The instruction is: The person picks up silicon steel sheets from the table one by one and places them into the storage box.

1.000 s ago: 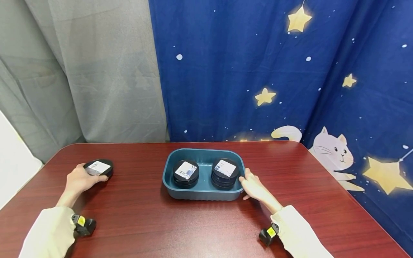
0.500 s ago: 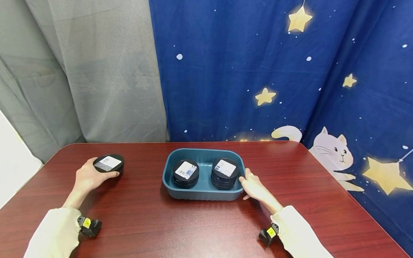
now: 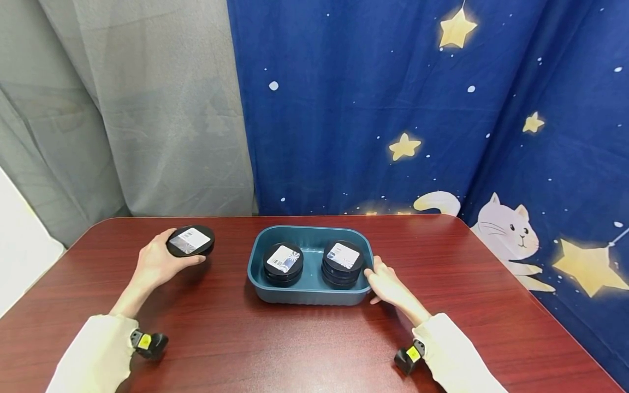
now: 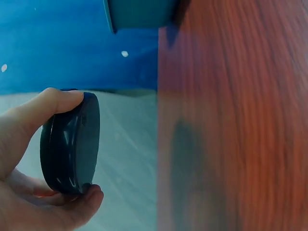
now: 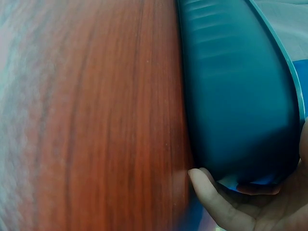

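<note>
My left hand [image 3: 158, 261] grips a flat round black tin [image 3: 190, 241] by its side, thumb on the near edge. A white label with a barcode covers part of its lid. In the left wrist view the tin [image 4: 72, 144] is held clear of the table, between thumb and fingers, its shadow on the wood. My right hand [image 3: 388, 284] holds the right end of a teal plastic bin [image 3: 309, 297], with the thumb at the rim and fingers round the outer wall. Inside the bin stand labelled black tins at left [image 3: 283, 262] and right [image 3: 342, 259], the right ones looking stacked.
The bin stands on a dark red wooden table [image 3: 221, 338], near its back edge. Behind hang a grey curtain [image 3: 167, 109] and a blue curtain [image 3: 334, 109] with stars. Each wrist wears a small black camera, such as the left one [image 3: 151, 345].
My left hand has lifted the tin and carried it rightward and slightly back, closer to the bin. My right hand and the bin have stayed put.
</note>
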{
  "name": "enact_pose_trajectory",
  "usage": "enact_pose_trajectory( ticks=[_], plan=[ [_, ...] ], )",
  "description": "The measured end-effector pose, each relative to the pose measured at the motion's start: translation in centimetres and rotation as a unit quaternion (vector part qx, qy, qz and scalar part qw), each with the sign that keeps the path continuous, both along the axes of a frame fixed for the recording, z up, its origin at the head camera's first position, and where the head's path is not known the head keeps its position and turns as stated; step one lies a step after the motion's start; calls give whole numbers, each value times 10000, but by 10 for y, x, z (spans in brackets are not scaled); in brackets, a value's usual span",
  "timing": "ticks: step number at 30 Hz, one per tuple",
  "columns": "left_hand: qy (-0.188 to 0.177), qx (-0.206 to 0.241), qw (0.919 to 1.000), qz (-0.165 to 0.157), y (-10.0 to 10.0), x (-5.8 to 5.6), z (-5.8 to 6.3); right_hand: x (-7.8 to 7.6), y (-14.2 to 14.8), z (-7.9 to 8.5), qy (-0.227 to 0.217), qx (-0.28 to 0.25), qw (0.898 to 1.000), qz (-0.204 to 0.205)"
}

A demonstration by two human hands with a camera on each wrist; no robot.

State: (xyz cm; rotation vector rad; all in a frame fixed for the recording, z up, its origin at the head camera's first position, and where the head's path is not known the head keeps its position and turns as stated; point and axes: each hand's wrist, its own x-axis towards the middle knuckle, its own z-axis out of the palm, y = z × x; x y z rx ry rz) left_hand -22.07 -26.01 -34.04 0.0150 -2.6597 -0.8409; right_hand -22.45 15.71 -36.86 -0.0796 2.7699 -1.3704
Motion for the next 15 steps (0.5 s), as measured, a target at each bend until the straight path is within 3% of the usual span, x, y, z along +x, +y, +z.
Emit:
enact_pose_trajectory(
  ticks=[10,15],
  plan=[
    [-175,187,9995,-183,24,4,14,-1,0,-1,10,14,10000,-1],
    [26,268,9992,-296,35,6,17,-1,0,-1,16,2,10000,-7]
  ],
)
